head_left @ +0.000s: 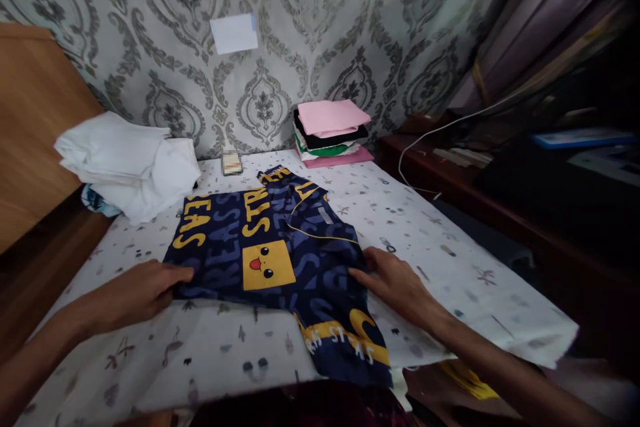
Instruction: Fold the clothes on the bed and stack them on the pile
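A navy T-shirt (220,260) with yellow lettering and a yellow face patch lies spread sideways on a printed white cloth. Its hem points left and its neck right; one sleeve (345,353) hangs toward me. My left hand (147,290) pinches the near hem corner, thumb and fingers closed on the fabric. On the opposite side, my right hand (390,280) grips the shirt's edge by the near shoulder, below the neckline, with its fingertips partly hidden by the cloth.
Crumpled white clothes (130,160) are heaped at the back left beside a wooden board (40,127). A folded stack topped with pink cloth (333,118) stands against the wall, and a small box (231,163) sits nearby. A thin cable (407,147) hangs over the dark furniture at right.
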Tool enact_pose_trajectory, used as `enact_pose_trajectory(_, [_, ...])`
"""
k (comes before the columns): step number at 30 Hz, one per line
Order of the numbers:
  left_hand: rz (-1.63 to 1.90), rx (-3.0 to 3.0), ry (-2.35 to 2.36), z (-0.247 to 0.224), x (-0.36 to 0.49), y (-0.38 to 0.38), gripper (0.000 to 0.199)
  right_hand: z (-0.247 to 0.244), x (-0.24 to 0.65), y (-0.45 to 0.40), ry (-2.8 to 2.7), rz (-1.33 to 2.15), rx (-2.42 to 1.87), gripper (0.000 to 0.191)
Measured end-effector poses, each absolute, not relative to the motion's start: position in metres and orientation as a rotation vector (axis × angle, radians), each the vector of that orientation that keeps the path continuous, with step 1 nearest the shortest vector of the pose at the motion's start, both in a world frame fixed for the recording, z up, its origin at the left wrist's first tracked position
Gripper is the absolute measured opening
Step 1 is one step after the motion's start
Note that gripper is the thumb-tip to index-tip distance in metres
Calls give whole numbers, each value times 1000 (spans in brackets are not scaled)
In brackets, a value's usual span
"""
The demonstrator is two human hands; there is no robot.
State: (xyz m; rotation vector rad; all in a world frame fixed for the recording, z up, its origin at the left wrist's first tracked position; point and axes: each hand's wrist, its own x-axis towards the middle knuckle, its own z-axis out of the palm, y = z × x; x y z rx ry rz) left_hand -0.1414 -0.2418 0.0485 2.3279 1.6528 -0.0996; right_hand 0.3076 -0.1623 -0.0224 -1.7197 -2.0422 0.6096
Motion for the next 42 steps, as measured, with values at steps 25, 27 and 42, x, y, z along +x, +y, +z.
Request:
enact_pose_trajectory(25, [225, 2243, 2082, -27, -183, -93, 69, -12, 324, -257, -1468, 1854, -1500, 50])
enact_pose_trajectory(27, [213, 2250, 2125, -25, -179, -95, 65, 2, 331, -241, -1799, 1464, -1629, 40])
enact_pose_trajectory(42, [190, 2383, 1861, -36, -76, -79, 61, -26, 144, 25, -2607, 336, -1208, 45])
